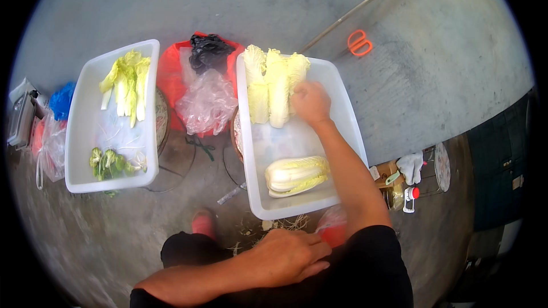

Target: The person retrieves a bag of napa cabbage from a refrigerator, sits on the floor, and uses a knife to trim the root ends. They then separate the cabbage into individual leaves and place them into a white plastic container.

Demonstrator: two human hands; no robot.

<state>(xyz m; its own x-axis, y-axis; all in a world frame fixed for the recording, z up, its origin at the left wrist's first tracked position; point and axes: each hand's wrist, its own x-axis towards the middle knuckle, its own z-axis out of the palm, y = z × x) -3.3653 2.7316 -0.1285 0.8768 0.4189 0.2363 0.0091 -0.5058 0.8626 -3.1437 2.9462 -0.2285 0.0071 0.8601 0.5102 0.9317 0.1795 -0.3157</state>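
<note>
In the right-hand white tub (346,100), several pale yellow napa cabbage leaves (278,94) lie side by side at the far end. My right hand (311,103) reaches over the tub with its fingers curled at the edge of the rightmost leaf; its fingertips are partly hidden. Nearer me in the same tub rests a whole napa cabbage (297,175) on its side. Over my lap is my left hand (290,255), fingers loosely stretched, with nothing seen in it.
A second white tub (85,97) on the left holds green leafy stalks (127,86) and broccoli pieces (109,163). Between the tubs is a red bag (171,63) with clear and black plastic bags. Orange-handled scissors (359,43) and a metal pole (365,3) lie beyond.
</note>
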